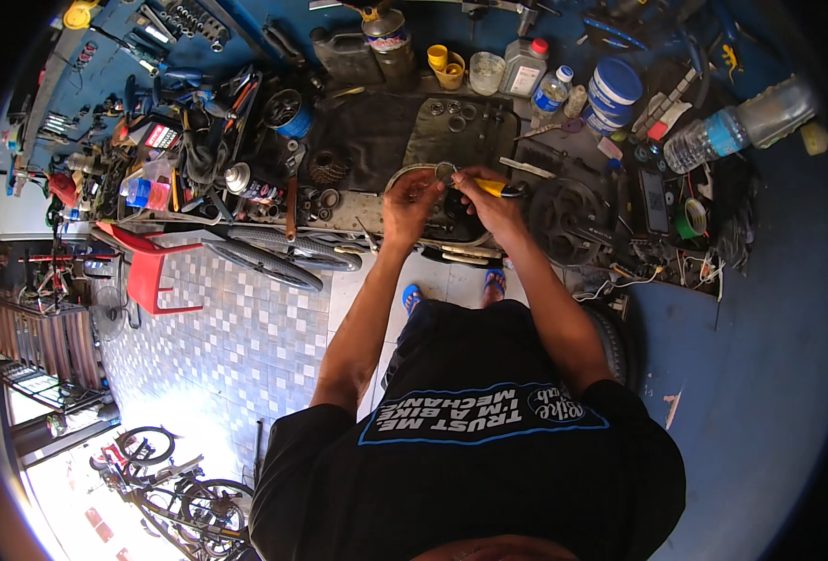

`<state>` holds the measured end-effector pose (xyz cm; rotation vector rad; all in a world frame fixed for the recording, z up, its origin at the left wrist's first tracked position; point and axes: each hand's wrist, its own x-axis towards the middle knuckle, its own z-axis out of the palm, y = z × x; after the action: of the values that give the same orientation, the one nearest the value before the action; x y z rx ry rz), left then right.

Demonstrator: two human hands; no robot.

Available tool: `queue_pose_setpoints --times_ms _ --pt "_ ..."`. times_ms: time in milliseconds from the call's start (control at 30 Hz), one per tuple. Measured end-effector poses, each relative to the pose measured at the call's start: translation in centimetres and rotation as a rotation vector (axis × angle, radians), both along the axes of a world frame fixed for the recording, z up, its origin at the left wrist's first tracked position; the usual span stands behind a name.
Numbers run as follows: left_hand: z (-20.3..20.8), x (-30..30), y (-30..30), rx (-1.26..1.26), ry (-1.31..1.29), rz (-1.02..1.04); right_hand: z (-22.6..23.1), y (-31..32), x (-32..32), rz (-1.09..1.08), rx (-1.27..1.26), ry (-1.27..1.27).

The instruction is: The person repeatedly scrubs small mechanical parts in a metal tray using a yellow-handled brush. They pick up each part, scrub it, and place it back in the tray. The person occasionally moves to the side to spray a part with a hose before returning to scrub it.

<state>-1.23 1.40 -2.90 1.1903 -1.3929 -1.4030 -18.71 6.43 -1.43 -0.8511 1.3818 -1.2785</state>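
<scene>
Both hands meet over the bench's front edge. My left hand (pixel 408 208) is closed, its fingertips pinching a small round metal ring (pixel 445 172). My right hand (pixel 491 208) grips a tool with a yellow and black handle (pixel 492 187). Its tip is by the ring and too small to make out. Beyond the hands, several loose metal rings (pixel 456 122) lie on a dark tray (pixel 423 140). A bicycle cassette (pixel 328 167) sits left of the hands, and a crankset with a chainring (pixel 563 221) lies to the right.
Bottles and tubs line the back, including a blue tub (pixel 612 93) and a grey bottle (pixel 526 70). Tools crowd the left, near a spray can (pixel 238 178). A phone (pixel 655 201) lies right. Below are a bicycle wheel (pixel 264 262), a red chair (pixel 152 271) and bicycles (pixel 185 496).
</scene>
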Motion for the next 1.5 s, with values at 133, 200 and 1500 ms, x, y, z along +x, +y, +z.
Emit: queue_pose_setpoints --times_ms 133,200,1500 --pt "-1.4 0.1 -0.3 0.068 0.132 -0.013 -1.0 0.2 -0.1 0.042 -0.111 0.092" --pt "-1.1 0.3 -0.3 0.108 0.289 -0.049 -1.8 0.8 -0.2 -0.033 -0.334 0.409" --pt "-0.4 1.7 -0.5 0.151 0.255 0.027 2.0 0.2 0.8 -0.115 0.029 0.070"
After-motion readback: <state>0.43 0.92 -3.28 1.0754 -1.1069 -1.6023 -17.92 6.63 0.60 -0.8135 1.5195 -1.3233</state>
